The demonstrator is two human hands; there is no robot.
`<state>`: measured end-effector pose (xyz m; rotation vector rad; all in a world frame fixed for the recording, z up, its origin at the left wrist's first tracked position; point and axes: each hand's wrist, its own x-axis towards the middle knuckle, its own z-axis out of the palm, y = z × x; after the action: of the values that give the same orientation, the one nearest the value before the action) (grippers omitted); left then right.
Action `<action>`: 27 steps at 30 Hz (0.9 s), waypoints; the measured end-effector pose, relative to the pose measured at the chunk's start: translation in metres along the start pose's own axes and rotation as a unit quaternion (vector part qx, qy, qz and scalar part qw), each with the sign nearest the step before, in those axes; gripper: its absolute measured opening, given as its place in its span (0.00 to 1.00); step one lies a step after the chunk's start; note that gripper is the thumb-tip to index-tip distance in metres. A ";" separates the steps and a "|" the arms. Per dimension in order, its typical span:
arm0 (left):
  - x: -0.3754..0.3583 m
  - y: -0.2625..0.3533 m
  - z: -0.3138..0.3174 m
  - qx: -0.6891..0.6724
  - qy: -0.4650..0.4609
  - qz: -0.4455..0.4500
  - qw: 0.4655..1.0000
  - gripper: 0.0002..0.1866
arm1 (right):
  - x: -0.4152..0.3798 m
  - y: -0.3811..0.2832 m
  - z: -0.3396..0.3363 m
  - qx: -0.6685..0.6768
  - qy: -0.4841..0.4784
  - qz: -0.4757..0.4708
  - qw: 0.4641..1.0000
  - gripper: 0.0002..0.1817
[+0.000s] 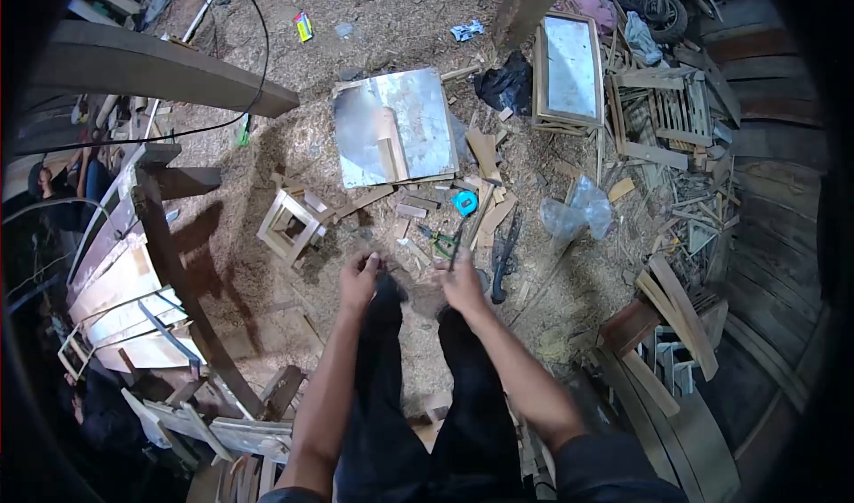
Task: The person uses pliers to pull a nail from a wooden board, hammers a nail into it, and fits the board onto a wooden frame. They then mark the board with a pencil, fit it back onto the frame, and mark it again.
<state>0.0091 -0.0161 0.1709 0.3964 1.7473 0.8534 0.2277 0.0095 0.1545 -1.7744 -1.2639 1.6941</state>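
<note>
My left hand (359,281) is closed in a pinch above my left knee; what it holds, if anything, is too small to tell. Closed around a thin dark stick-like tool (459,238), my right hand (460,282) is over my right knee. Just beyond it on the ground are green-handled pliers (438,240), a teal tape measure (464,202) and a long dark tool (506,258). A small wooden frame (292,226) sits to the left. Farther ahead, a shiny square board (356,138) bears a piece of wood (389,147).
Sawdust and wood scraps (494,214) cover the ground. A glass-topped wooden frame (538,76), a black bag (505,83) and a clear plastic bag (578,209) lie ahead to the right. A thick post (160,67) and a cable are at left. Another person (80,178) is at far left.
</note>
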 end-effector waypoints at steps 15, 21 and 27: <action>0.173 0.034 -0.023 0.202 0.054 0.037 0.977 0.19 | 0.142 -0.070 0.049 -0.281 0.067 0.011 0.957 0.17; 0.208 0.022 -0.012 0.222 0.060 0.025 0.973 0.21 | 0.193 -0.074 0.081 -0.300 0.094 -0.012 0.949 0.18; 0.243 0.013 0.014 0.187 0.043 0.017 0.981 0.25 | 0.250 -0.079 0.096 -0.265 0.104 -0.040 0.958 0.16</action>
<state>-0.0642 0.1529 0.0115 0.6466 1.9897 0.5697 0.0793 0.2206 0.0494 -2.0864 -1.7779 1.1479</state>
